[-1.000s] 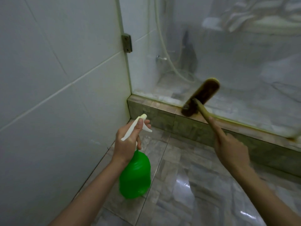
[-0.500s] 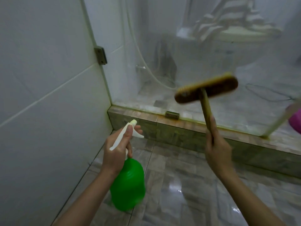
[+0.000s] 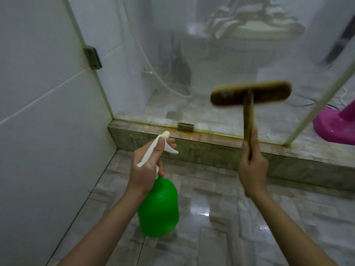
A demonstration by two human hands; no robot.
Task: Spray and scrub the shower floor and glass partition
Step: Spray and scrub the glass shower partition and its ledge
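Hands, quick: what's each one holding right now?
Left hand: grips the green spray bottle at its white trigger head.
Right hand: grips the scrub brush by its handle.

This is a bathroom, by the look of it in a home. Large white wall tiles [image 3: 38, 112] fill the left of the frame, and grey marble-patterned floor tiles [image 3: 230, 227] shine wet across the bottom. A raised stone kerb [image 3: 211, 148] crosses the middle and carries a cloudy glass partition [image 3: 211, 60], fixed by a metal bracket [image 3: 92, 57] at the wall and another small bracket [image 3: 185, 126] on the kerb. Behind the glass a pale shower hose [image 3: 163, 85] curves down to the shower floor [image 3: 211, 116]. At the top a striped towel [image 3: 240, 14] lies over a pale rounded fixture [image 3: 265, 33], blurred through the glass. A pink plastic thing [image 3: 334, 127] stands at the right edge.
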